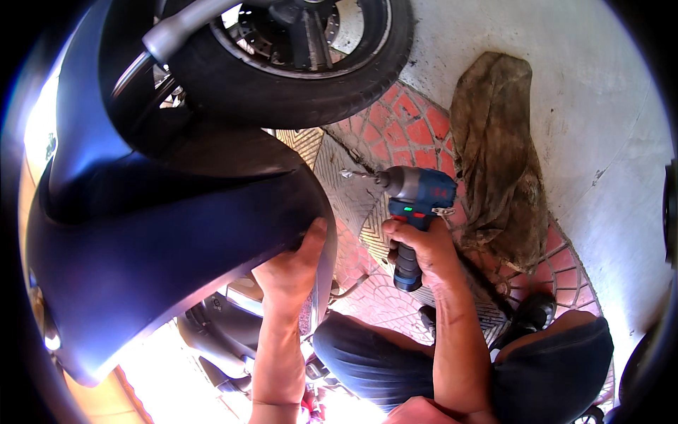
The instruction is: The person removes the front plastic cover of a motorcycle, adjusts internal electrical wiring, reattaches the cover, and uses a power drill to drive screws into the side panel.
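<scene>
My right hand (427, 247) is wrapped round the grip of a blue and black cordless impact driver (424, 191). A twisted metal drill bit (359, 174) sticks out of its nose and points left, toward the curved end of a glossy dark blue scooter body panel (183, 230). Between the bit's tip and the panel there is a gap. A small green light glows on the tool's side. With my left hand (296, 265) I grip the panel's lower edge near that rounded end. My thumb lies on its outer face, while the fingers are hidden behind it.
Above the panel is a wheel with a black tyre (296, 99), and a grey metal tube (176, 32) crosses beside it. A dirty brown cloth (498, 162) lies at the right on red paving (402, 116) and pale concrete (579, 92). My bent knees are below.
</scene>
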Demonstrator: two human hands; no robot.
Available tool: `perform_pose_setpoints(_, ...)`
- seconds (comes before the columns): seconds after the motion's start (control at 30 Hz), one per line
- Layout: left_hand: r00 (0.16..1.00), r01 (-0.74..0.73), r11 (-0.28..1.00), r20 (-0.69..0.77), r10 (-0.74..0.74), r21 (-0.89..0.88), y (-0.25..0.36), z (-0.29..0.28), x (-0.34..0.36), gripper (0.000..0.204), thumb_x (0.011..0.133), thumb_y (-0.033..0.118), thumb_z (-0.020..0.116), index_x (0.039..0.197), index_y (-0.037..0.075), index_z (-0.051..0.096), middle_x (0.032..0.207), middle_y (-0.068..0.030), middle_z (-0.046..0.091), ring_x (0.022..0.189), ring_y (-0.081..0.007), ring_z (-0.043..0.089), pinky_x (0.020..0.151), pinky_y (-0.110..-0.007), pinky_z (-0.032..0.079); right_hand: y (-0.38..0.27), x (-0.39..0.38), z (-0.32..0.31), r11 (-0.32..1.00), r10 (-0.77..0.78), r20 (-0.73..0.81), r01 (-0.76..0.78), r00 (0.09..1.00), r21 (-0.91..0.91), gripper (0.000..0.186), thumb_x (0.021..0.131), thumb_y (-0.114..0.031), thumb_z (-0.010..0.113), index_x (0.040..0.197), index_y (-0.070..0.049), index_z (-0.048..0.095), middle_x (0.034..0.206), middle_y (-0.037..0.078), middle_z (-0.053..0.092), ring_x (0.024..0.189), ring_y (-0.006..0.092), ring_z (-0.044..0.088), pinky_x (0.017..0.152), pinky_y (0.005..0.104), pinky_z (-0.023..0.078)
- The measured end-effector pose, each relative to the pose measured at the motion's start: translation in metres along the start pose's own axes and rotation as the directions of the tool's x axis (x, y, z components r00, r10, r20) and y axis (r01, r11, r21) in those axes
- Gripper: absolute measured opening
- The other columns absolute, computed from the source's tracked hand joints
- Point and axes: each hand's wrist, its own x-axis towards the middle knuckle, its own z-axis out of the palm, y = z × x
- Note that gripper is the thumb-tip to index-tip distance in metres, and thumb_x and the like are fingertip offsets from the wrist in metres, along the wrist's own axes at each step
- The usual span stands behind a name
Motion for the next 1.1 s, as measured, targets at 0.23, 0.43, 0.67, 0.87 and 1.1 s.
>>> perform_pose_setpoints(0.23,0.993,-0.098,0.980,-0.048,0.108,0.173,0.026,-0.011,0.011,0.032,0.076,0.020,0.085,0.101,0.003,0.074,0.092,-0.0165,0.073,0.084,-0.0371,0.072,0.079,-0.047,0.056,-0.002,-0.028,0.010,0.992,-0.129,-0.032,0.129,0.991,0.007,0.027,0.080,-0.017,0.084,0.097,-0.005,0.066,0.079,0.006,0.066,0.069,0.0190,0.067,0.056,0.0374,0.057)
perform_pose_setpoints(0.43,0.952,0.221,0.859,0.089,-0.293,0.461,0.014,-0.038,-0.007,0.040,0.078,0.037,0.084,0.095,0.002,0.074,0.079,-0.0200,0.073,0.078,-0.0422,0.072,0.074,-0.051,0.058,0.010,-0.079,0.049,0.949,-0.299,0.116,0.308,0.947,-0.062,0.028,0.083,-0.010,0.080,0.104,-0.002,0.062,0.084,0.010,0.065,0.072,0.0239,0.067,0.059,0.0423,0.060)
perform_pose_setpoints(0.67,0.963,0.033,0.328,-0.058,-0.265,-0.944,0.040,-0.072,-0.083,0.029,0.100,0.022,0.060,0.115,-0.002,0.067,0.067,0.0049,0.045,0.056,-0.0048,0.037,0.052,-0.024,0.027,0.019,-0.131,0.074,0.861,-0.400,0.294,0.466,0.868,-0.205,0.025,0.084,-0.012,0.081,0.100,-0.003,0.064,0.084,0.012,0.069,0.073,0.0246,0.069,0.062,0.0419,0.061)
perform_pose_setpoints(0.87,0.928,-0.235,0.289,-0.303,-0.216,-0.928,0.055,-0.085,-0.127,0.034,0.111,0.025,0.058,0.121,-0.005,0.069,0.076,0.0030,0.056,0.067,-0.0036,0.047,0.061,-0.023,0.038,0.053,-0.148,0.089,0.762,-0.423,0.307,0.518,0.852,-0.388,0.031,0.084,-0.010,0.085,0.107,-0.006,0.065,0.084,0.005,0.069,0.068,0.0201,0.069,0.060,0.0358,0.058)
perform_pose_setpoints(1.1,0.886,-0.289,0.326,-0.380,-0.265,-0.900,0.013,-0.083,-0.136,0.036,0.113,0.029,0.057,0.109,-0.002,0.074,0.071,0.0057,0.053,0.066,-0.0024,0.046,0.060,-0.022,0.039,0.094,-0.152,0.094,0.716,-0.430,0.288,0.517,0.856,-0.468,0.034,0.092,-0.012,0.080,0.121,-0.002,0.065,0.103,0.007,0.072,0.088,0.0203,0.072,0.072,0.0366,0.059)
